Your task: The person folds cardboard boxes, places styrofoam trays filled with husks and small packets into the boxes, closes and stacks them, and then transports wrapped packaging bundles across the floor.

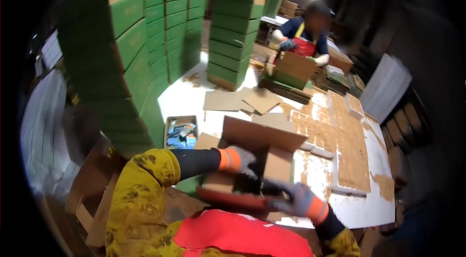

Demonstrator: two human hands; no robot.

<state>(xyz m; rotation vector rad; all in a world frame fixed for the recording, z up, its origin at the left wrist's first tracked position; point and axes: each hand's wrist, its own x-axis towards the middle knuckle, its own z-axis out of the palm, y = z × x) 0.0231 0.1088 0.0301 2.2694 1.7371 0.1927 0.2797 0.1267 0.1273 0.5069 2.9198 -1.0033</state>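
Note:
An open cardboard box (262,133) stands at the table edge close to my body, its wide brown lid flap raised at the back. My left hand (242,161), in a grey glove with an orange cuff, reaches over the box's left side, fingers down toward the dark inside. My right hand (301,199), gloved alike, is at the near right corner of the box. Both hands' fingers are smeared by motion, so their grip does not show. The inside of the box is dark and partly hidden by the gloves.
Tall stacks of green boxes (131,19) rise at the left, with another stack (233,38) behind. A small carton (167,133) holds blue packets. Flat cardboard pieces (225,101) and white trays of brown crumbly material (352,160) lie on the table. A co-worker (310,33) handles a box opposite.

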